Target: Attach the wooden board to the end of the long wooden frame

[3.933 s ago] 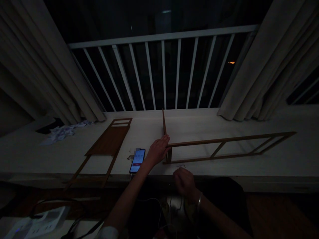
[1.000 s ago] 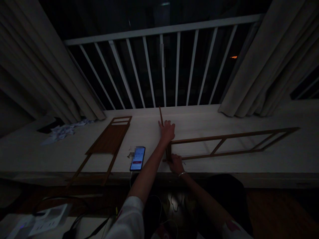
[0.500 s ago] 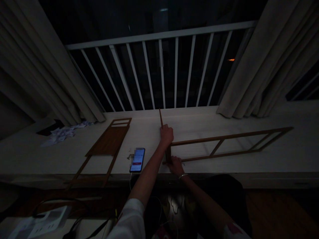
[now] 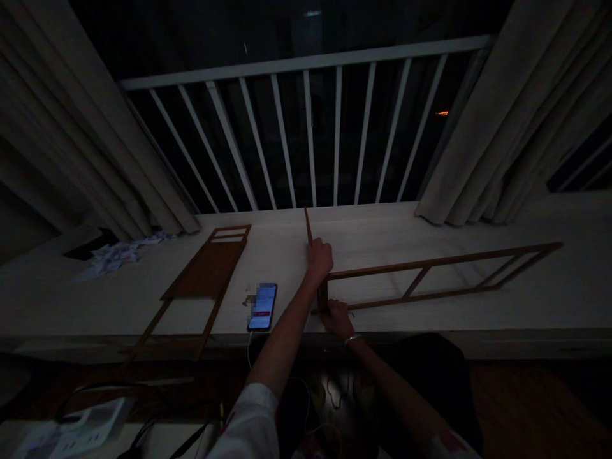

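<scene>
A narrow wooden frame (image 4: pixel 421 264) with crosspieces lies along the white ledge, reaching far to the right. My left hand (image 4: pixel 319 258) is closed around its near-left end, at the upper rail. A thin wooden strip (image 4: pixel 308 224) sticks out beyond this hand toward the window; whether it joins the frame is hidden. Lower down, my right hand (image 4: pixel 338 317) grips the lower corner, beside a short dark crosspiece (image 4: pixel 322 296). The fingertips of both hands are partly hidden. To the left rests a second wooden piece (image 4: pixel 205 271) with a solid panel and open legs.
A lit phone (image 4: pixel 262 307) with a white cable lies left of my arms, small items beside it. White railings (image 4: pixel 306 64) and curtains (image 4: pixel 459 172) stand behind the ledge (image 4: pixel 382 226). Crumpled paper (image 4: pixel 112 258) is at left, a power strip (image 4: pixel 90 427) at lower left.
Both hands keep their hold and the wooden frame stays in place. The view has shifted only very slightly.
</scene>
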Demonstrator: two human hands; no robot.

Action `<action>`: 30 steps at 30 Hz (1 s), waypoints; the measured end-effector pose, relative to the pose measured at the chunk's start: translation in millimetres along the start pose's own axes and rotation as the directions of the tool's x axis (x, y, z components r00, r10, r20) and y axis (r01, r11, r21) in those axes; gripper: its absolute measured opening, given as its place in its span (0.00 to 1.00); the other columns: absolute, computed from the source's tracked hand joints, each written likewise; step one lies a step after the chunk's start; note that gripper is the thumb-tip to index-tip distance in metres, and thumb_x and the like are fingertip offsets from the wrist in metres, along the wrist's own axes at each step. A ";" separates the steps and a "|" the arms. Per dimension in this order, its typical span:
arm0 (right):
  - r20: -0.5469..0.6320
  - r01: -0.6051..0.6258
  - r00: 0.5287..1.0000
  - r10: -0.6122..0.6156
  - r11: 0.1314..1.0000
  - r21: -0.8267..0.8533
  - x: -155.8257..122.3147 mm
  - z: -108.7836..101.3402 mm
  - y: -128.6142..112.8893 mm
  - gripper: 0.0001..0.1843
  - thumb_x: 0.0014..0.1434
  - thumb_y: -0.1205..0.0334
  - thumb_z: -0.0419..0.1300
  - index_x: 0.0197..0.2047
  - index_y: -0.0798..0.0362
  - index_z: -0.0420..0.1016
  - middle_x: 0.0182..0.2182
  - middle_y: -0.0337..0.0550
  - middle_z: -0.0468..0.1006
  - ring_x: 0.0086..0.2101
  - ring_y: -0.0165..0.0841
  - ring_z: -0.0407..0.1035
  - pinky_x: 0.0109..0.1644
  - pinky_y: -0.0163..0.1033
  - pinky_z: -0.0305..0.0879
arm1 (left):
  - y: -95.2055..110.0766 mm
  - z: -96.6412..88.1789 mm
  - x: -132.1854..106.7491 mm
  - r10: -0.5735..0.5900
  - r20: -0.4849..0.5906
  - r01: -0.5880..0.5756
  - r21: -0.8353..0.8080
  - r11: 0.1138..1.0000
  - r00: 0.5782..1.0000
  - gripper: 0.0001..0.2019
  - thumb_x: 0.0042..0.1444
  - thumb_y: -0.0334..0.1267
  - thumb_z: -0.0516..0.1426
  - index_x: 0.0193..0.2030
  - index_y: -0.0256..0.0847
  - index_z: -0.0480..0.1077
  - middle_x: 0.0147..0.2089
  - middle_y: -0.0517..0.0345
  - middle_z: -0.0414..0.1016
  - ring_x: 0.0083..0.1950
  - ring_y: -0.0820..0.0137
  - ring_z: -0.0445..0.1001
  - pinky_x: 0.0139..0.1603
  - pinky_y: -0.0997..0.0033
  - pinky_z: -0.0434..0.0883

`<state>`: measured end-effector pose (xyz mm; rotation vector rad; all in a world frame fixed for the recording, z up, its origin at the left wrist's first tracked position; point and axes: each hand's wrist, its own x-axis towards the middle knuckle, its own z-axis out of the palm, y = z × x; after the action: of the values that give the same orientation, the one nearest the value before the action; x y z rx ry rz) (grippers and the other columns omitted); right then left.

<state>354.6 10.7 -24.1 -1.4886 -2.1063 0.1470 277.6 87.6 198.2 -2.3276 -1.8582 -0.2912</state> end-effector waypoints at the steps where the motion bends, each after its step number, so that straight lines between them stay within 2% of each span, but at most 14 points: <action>1: 0.003 0.003 1.000 -0.003 1.000 -0.007 0.1 -1.6 -1.1 0.14 0.50 0.56 0.57 0.38 0.55 0.66 0.34 0.45 0.71 0.37 0.37 0.61 0.42 0.39 0.49 | 0.1 0.0 -0.2 -0.002 -0.001 0.002 -0.001 1.000 1.000 0.11 0.52 0.29 0.48 0.40 0.34 0.68 0.46 0.44 0.63 0.51 0.63 0.61 0.53 0.59 0.57; 7: 0.000 0.021 1.000 -0.021 1.000 -0.020 -0.2 -8.2 -5.8 0.14 0.51 0.56 0.55 0.38 0.57 0.67 0.35 0.46 0.70 0.38 0.37 0.61 0.43 0.40 0.49 | 0.3 -0.1 -0.3 -0.012 0.003 0.012 -0.001 1.000 1.000 0.10 0.51 0.29 0.49 0.40 0.34 0.67 0.46 0.44 0.62 0.51 0.63 0.61 0.53 0.60 0.56; 18: 0.024 -0.002 1.000 0.001 1.000 0.023 -2.4 -0.3 -1.4 0.15 0.52 0.56 0.55 0.41 0.56 0.65 0.36 0.47 0.70 0.39 0.38 0.61 0.43 0.41 0.49 | 3.2 -3.3 -4.0 -0.012 0.012 0.012 0.008 1.000 1.000 0.11 0.52 0.28 0.48 0.40 0.34 0.67 0.46 0.44 0.64 0.51 0.62 0.61 0.52 0.59 0.56; 30: 0.067 0.043 0.997 -0.048 0.996 0.083 -13.7 -4.3 3.9 0.17 0.50 0.58 0.57 0.43 0.56 0.64 0.38 0.47 0.70 0.40 0.38 0.61 0.44 0.41 0.48 | 9.5 -4.7 -17.9 -0.047 0.010 0.046 0.029 0.999 0.999 0.10 0.52 0.29 0.48 0.39 0.33 0.67 0.44 0.44 0.66 0.50 0.62 0.62 0.52 0.57 0.53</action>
<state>363.2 -1.1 -27.1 -1.4056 -2.1600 0.2673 282.7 67.5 198.5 -2.2744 -1.9107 -0.2558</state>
